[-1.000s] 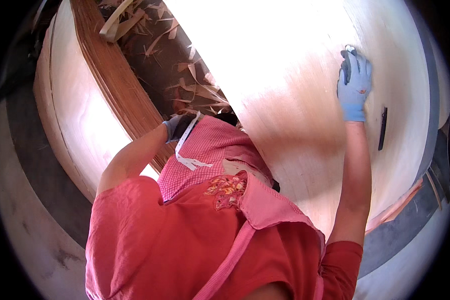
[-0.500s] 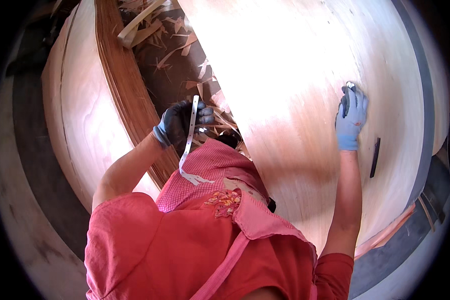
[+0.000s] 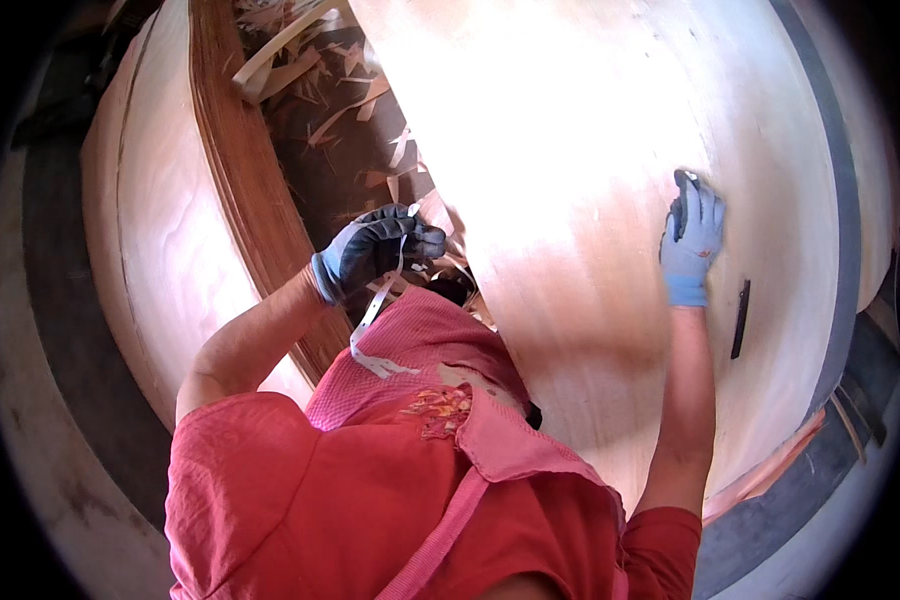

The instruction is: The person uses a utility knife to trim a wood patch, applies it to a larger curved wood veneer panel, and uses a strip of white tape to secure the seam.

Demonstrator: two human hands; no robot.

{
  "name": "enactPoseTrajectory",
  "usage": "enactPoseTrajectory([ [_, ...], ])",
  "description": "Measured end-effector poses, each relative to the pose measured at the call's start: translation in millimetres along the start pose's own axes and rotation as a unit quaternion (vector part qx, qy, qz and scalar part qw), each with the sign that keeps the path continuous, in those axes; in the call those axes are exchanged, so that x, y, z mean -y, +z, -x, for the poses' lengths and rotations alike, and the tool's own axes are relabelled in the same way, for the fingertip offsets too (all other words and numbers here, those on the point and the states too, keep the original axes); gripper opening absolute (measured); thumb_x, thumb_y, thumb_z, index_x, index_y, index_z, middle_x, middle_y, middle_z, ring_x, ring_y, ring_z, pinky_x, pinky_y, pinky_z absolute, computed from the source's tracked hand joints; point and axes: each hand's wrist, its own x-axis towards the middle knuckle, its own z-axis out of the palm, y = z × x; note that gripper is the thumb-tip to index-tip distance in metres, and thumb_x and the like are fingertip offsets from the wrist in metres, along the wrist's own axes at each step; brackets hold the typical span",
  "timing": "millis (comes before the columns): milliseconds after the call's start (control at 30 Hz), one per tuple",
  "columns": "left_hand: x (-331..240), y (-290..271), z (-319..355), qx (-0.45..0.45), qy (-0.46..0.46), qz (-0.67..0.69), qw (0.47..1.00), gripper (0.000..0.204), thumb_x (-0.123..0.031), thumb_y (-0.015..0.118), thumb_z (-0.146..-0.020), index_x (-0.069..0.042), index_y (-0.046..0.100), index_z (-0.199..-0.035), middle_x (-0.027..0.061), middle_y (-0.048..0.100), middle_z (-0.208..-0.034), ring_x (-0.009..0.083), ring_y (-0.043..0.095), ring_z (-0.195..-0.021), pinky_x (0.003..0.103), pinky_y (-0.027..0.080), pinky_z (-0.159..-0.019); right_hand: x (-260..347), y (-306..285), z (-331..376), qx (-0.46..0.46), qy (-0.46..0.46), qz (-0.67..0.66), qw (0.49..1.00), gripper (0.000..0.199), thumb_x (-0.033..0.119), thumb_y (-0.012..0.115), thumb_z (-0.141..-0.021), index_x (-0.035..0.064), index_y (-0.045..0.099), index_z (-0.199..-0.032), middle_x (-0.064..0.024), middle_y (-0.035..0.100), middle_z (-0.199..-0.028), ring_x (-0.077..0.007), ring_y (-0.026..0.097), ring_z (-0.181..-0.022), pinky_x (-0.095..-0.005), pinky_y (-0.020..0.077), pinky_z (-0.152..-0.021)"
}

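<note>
My left hand (image 3: 380,250), in a blue glove with dark palm and fingers, is closed on one end of a white strip of tape (image 3: 369,318). Small dark spots run along the strip, which hangs down over my apron. On the right, my gloved right hand (image 3: 692,235) rests on a large pale wood veneer sheet (image 3: 590,290), its fingers bent together. A small white bit shows at its fingertips, too small to name. Beside my right wrist a thin black bar (image 3: 740,318) lies on the sheet.
A stack of veneer sheets (image 3: 170,200) with a brown layered edge (image 3: 245,160) stands at the left. Between it and the right-hand sheet, torn veneer scraps (image 3: 355,105) litter the dark floor. A dark band (image 3: 832,150) curves along the sheet's far right.
My left hand has turned and shifted slightly right, and the strip's upper end has dropped from upright to between the fingers. My right hand has moved slightly left on the sheet.
</note>
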Motion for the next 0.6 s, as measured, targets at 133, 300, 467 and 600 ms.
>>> enactPoseTrajectory([
  [133, -15.9, 36.4, -17.1, -0.046, 0.023, -0.121, 0.991, 0.018, -0.016, 0.055, -0.099, -0.004, 0.061, -0.11, 0.0153, 0.068, -0.106, 0.0276, 0.068, -0.099, 0.039, 0.058, -0.083, 1.3, -6.6, -0.6, 0.038, 0.006, 0.024, 0.999, 0.042, 0.006, 0.065, -0.079, 0.0125, 0.063, -0.121, -0.0075, 0.056, -0.128, -0.0306, 0.048, -0.117, -0.042, 0.0411, -0.103],
  [300, -21.2, 81.5, -46.5, -0.043, 0.053, -0.242, 0.968, 0.017, -0.013, 0.05, -0.101, -0.002, 0.061, -0.106, 0.0121, 0.069, -0.095, 0.0201, 0.07, -0.079, 0.029, 0.059, -0.065, 4.7, -9.2, -2.7, 0.047, 0.02, 0.041, 0.998, 0.045, 0.008, 0.066, -0.078, 0.0139, 0.062, -0.123, -0.0064, 0.055, -0.128, -0.0304, 0.048, -0.117, -0.0418, 0.0417, -0.102],
  [467, -10.8, 141.6, -72.0, -0.096, 0.085, -0.333, 0.934, 0.016, -0.02, 0.06, -0.098, -0.005, 0.064, -0.099, 0.0071, 0.069, -0.08, 0.0104, 0.063, -0.058, 0.02, 0.047, -0.046, 10.7, -10.7, -4.9, 0.039, 0.028, 0.056, 0.997, 0.047, 0.011, 0.067, -0.079, 0.0137, 0.061, -0.126, -0.0071, 0.054, -0.129, -0.0299, 0.048, -0.118, -0.0425, 0.0433, -0.099],
  [600, 3.7, 175.5, -76.7, -0.106, 0.111, -0.345, 0.926, 0.015, -0.019, 0.065, -0.094, -0.004, 0.066, -0.095, 0.0055, 0.068, -0.073, 0.0086, 0.058, -0.048, 0.018, 0.04, -0.039, 3.3, -18.0, -6.0, 0.035, 0.035, 0.035, 0.998, 0.048, 0.011, 0.066, -0.08, 0.0133, 0.059, -0.127, -0.0074, 0.057, -0.126, -0.03, 0.05, -0.116, -0.0433, 0.0443, -0.097],
])
